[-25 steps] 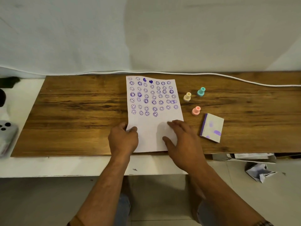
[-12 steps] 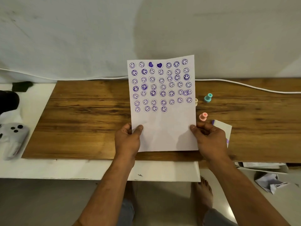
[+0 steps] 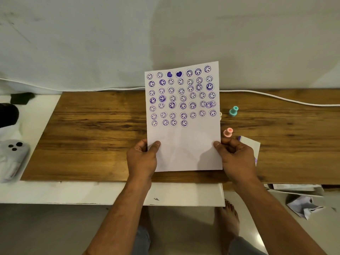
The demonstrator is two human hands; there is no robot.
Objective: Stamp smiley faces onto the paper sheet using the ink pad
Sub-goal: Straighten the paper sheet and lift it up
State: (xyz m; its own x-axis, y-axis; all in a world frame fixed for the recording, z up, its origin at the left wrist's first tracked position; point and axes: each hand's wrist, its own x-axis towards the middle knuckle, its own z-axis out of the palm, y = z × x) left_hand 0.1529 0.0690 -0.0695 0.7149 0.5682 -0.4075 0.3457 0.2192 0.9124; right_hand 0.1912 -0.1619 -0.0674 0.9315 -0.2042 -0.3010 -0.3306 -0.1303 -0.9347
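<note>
The white paper sheet (image 3: pixel 184 140) stands upright above the wooden board, its upper two thirds filled with rows of purple smiley prints and two hearts. My left hand (image 3: pixel 142 159) pinches its lower left edge and my right hand (image 3: pixel 237 157) pinches its lower right edge. A teal stamp (image 3: pixel 233 111) and a pink stamp (image 3: pixel 228 132) stand on the board to the right of the sheet. A cream stamp (image 3: pixel 221 115) peeks out behind the sheet's right edge. The white ink pad box (image 3: pixel 251 145) with purple stains lies partly hidden behind my right hand.
The wooden board (image 3: pixel 95 129) rests on a white table (image 3: pixel 73 192). A white cable (image 3: pixel 276 97) runs along the back. A grey device (image 3: pixel 12 157) and a black object (image 3: pixel 7 115) sit at the left. Crumpled paper (image 3: pixel 303 207) lies on the floor at the right.
One second ago the sheet lay flat on the board under both hands. Both hands then lifted it upright, and it has held nearly still over the last half second.
</note>
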